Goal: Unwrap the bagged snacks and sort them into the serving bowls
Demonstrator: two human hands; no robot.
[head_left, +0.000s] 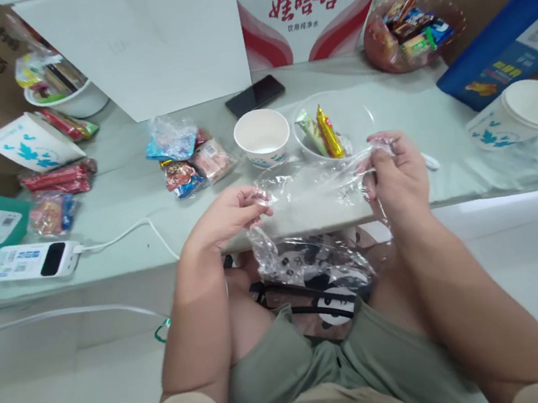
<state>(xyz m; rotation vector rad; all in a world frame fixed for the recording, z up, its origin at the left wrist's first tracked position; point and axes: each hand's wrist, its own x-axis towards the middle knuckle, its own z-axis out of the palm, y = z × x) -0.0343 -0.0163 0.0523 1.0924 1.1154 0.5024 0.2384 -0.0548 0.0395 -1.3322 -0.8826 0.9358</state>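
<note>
Clear plastic film (311,195), pinched in the fingers of the left hand (231,215) and right hand (395,172), spans the table's (452,174) front edge, partly veiling a hard-to-read panda print (337,302) below, with a blue package (498,46) cut off at far right.

Layout of the table (122,200), seen from above the hands.
A plastic bag (309,199) spans the space between left hand (228,217) and right hand (395,169) at the front edge. Behind it stand a paper cup (262,135) and, just right, a bowl (360,114) containing snack packets (329,133); a phone (255,96) lies behind the cup. Left of the cup lies a packet pile (189,159). Farther left are a power bank (33,261) in front and a filled tub (92,98) at the rear. At right, a filled basket (383,46) stands behind, a cup stack (504,119) nearer the front.
</note>
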